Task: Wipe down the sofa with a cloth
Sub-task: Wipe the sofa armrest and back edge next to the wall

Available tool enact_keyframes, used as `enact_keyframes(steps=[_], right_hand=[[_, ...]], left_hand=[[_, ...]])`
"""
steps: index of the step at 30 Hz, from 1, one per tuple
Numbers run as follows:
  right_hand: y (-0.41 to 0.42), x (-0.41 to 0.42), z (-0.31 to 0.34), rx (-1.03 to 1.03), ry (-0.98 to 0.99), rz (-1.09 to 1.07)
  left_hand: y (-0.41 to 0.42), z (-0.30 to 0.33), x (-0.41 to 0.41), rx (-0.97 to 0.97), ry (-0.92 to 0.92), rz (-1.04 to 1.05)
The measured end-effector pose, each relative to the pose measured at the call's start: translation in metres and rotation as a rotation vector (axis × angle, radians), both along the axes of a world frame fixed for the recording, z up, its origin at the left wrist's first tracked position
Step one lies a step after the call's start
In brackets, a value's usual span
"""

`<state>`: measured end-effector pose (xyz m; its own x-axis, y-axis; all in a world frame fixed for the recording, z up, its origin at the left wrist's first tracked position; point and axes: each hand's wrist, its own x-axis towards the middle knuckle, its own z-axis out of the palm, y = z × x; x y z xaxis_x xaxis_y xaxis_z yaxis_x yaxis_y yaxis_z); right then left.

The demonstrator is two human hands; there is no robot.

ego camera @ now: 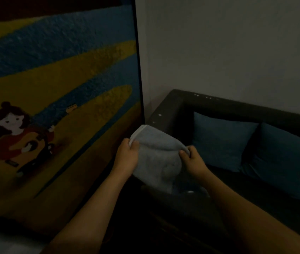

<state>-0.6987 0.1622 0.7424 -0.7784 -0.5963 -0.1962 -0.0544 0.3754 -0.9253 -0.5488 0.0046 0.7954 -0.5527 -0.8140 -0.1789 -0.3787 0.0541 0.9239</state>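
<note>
Cloth (pixel 159 158) hangs between left hand (pixel 127 156) and right hand (pixel 193 160), both pinching it, seemingly above the dim sofa (pixel 237 110).

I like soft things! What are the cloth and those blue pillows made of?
The cloth looks like terry towelling: pale, fuzzy and thick, with a stitched hem. The blue pillows look like smooth matte woven fabric, plump and softly creased. The dim light leaves that uncertain.

I count one grey cloth (pixel 159 158) at centre frame, one dark sofa (pixel 218 107) at right, two blue cushions on it, the left cushion (pixel 220 142) and the right cushion (pixel 281 162), and one mural (pixel 54 88) filling the left.
</note>
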Motion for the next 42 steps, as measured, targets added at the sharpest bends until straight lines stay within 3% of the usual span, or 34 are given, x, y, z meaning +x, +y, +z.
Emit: enact_keyframes(steps=[8,16,20,24,28,31,33,37,42], right_hand=[[-0.108,-0.09,-0.01,0.211,0.096,0.149],[-0.172,-0.19,-0.035,0.309,0.209,0.211],[-0.205,-0.246,-0.061,0.318,0.268,0.375],[-0.252,-0.283,-0.116,0.321,0.354,0.452],[-0.291,-0.278,-0.191,0.385,0.38,0.241],[-0.307,-0.259,-0.238,0.458,0.111,-0.163],[-0.311,-0.251,-0.257,0.426,-0.037,-0.374],[-0.303,-0.242,-0.283,0.129,-0.158,-0.414],[-0.299,-0.259,-0.278,0.088,-0.111,-0.337]], left_hand=[[-0.118,-0.044,-0.071,0.019,-0.247,0.013],[-0.163,-0.088,-0.152,0.033,-0.211,-0.022],[-0.165,-0.117,-0.175,-0.135,-0.205,-0.024],[-0.185,-0.171,-0.193,-0.223,-0.395,0.003],[-0.204,-0.236,-0.22,-0.538,-0.733,-0.147],[-0.213,-0.278,-0.249,-0.739,-0.794,-0.339],[-0.216,-0.291,-0.26,-0.783,-0.749,-0.338],[-0.229,-0.296,-0.271,-0.833,-0.702,-0.357],[-0.226,-0.293,-0.278,-0.911,-0.729,-0.434]])
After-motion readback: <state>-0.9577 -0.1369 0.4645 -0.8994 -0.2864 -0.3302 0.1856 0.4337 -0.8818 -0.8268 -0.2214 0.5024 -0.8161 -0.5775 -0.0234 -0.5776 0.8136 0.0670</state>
